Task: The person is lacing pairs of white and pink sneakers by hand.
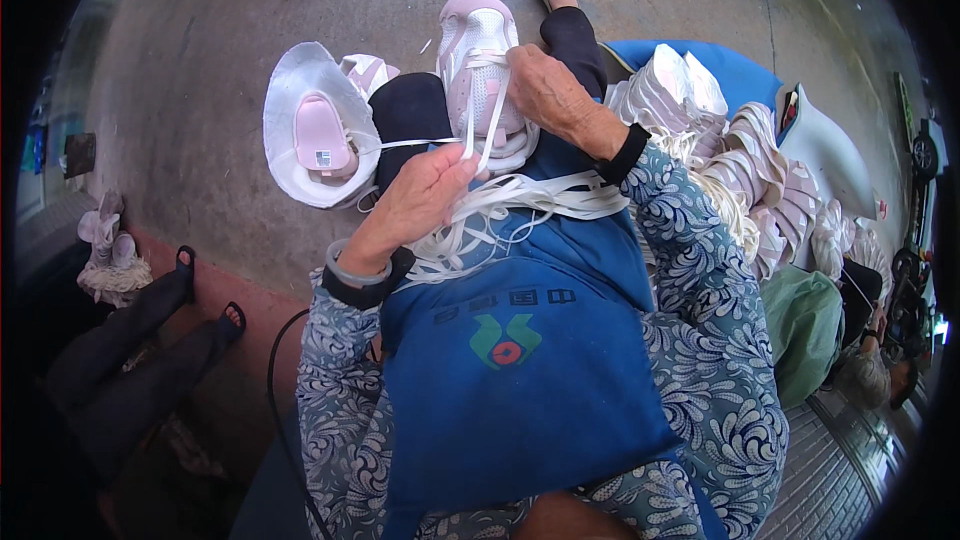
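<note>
The right hand [545,90] hides part of the pink shoe [480,60].

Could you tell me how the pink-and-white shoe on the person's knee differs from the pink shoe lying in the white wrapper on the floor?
The pink-and-white shoe on the knee is out in the open, while the pink shoe in the white wrapper is nested in the wrapper. The knee shoe has flat white laces running through it and the right hand on it; the wrapped shoe is untouched and shows no laces. Both are pale pink.
</note>
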`<action>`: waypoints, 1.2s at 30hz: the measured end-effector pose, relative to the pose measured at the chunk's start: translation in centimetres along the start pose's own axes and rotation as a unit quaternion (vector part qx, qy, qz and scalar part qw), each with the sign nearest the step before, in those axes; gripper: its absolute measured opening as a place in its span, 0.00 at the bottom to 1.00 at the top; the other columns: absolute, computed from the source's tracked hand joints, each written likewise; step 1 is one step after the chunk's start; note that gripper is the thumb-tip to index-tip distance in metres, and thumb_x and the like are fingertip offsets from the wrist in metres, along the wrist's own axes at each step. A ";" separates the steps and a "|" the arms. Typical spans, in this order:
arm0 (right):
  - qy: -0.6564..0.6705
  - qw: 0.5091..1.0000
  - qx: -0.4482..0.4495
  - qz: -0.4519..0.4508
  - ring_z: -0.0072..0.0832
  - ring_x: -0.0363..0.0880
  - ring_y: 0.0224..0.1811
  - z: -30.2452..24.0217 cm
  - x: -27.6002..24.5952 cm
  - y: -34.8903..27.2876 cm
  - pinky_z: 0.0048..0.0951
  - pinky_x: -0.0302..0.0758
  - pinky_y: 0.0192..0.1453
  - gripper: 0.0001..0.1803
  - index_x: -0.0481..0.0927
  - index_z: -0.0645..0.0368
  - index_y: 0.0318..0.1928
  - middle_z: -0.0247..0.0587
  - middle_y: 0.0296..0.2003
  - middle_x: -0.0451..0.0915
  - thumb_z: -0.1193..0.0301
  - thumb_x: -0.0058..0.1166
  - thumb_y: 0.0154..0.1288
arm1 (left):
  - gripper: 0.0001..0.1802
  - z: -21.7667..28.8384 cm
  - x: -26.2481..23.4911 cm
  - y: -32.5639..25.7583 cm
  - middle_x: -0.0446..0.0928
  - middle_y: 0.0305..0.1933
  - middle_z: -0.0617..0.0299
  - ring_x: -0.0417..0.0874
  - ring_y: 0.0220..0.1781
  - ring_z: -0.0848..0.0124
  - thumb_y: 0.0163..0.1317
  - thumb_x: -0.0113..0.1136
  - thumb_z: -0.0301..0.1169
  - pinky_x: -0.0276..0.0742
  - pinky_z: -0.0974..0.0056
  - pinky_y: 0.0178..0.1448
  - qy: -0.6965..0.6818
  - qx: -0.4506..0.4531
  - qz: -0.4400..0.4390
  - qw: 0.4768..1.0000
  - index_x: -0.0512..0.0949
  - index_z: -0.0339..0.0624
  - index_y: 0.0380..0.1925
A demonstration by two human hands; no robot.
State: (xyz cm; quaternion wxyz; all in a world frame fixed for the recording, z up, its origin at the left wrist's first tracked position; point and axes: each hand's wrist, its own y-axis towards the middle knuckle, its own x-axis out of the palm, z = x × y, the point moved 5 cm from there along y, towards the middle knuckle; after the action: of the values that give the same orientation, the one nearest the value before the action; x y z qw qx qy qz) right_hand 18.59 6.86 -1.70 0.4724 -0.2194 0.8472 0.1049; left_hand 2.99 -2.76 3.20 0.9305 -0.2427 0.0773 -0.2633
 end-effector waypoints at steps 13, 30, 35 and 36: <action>-0.039 0.997 -0.050 0.035 0.46 0.77 0.34 -2.3 -0.2 -2.3 0.38 0.76 0.37 0.24 0.66 0.60 0.53 0.51 0.36 0.70 0.70 0.51 0.55 | 0.18 0.5 2.5 -1.4 0.62 0.17 0.73 0.62 0.17 0.84 0.69 0.42 0.40 0.60 0.77 0.21 0.036 0.006 -0.135 0.990 0.76 0.39 0.35; 0.535 0.812 0.201 -0.118 0.25 0.75 0.19 -4.8 -0.5 -7.4 0.24 0.70 0.22 0.16 0.67 0.64 0.53 0.41 0.25 0.76 0.71 0.42 0.67 | 0.16 0.2 3.7 0.1 0.76 0.31 0.59 0.76 0.33 0.72 0.67 0.42 0.37 0.71 0.68 0.40 0.077 0.004 -0.209 0.975 0.75 0.36 0.37; 0.310 0.951 0.012 -0.007 0.47 0.77 0.24 -7.0 -1.0 -7.5 0.40 0.72 0.25 0.13 0.66 0.66 0.46 0.55 0.23 0.75 0.77 0.45 0.59 | 0.19 -0.5 0.5 3.3 0.76 0.41 0.57 0.78 0.39 0.71 0.68 0.41 0.38 0.73 0.67 0.47 -0.202 -0.027 0.046 0.978 0.71 0.33 0.48; 0.270 0.961 -0.032 -0.050 0.43 0.77 0.22 -8.2 -0.5 -7.5 0.39 0.71 0.24 0.19 0.66 0.66 0.52 0.53 0.23 0.74 0.77 0.46 0.59 | 0.20 -0.6 0.5 4.2 0.75 0.43 0.54 0.78 0.40 0.70 0.68 0.42 0.37 0.74 0.65 0.48 -0.241 -0.042 0.043 0.969 0.68 0.31 0.50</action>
State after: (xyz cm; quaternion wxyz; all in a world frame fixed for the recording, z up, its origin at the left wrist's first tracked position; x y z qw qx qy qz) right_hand 16.20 -2.78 3.31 0.2236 -0.2961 0.9275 0.0449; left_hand 5.18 -0.18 0.55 0.9209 -0.3347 -0.1278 -0.1537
